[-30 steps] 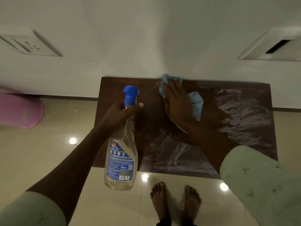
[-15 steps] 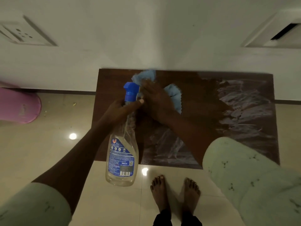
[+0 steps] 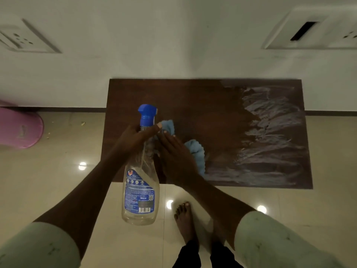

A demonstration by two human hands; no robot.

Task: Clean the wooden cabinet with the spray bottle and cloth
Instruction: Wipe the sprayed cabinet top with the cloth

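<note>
The dark wooden cabinet top [image 3: 212,105] lies below me against the wall. Whitish wet streaks cover its right part; the left part looks dark and wiped. My left hand [image 3: 135,140] grips the neck of a clear spray bottle [image 3: 141,180] with a blue nozzle, held upright over the cabinet's front left. My right hand [image 3: 173,153] presses flat on a light blue cloth [image 3: 195,151] on the cabinet's left half, right beside the bottle. Most of the cloth is hidden under the hand.
A pink bucket [image 3: 19,128] stands on the tiled floor at the left. My bare feet [image 3: 185,219] stand just in front of the cabinet. White switch plates [image 3: 23,39] sit on the wall, one at each side.
My right hand has dragged the cloth from the cabinet's back edge leftward and toward the front. The bottle in my left hand has stayed about where it was.
</note>
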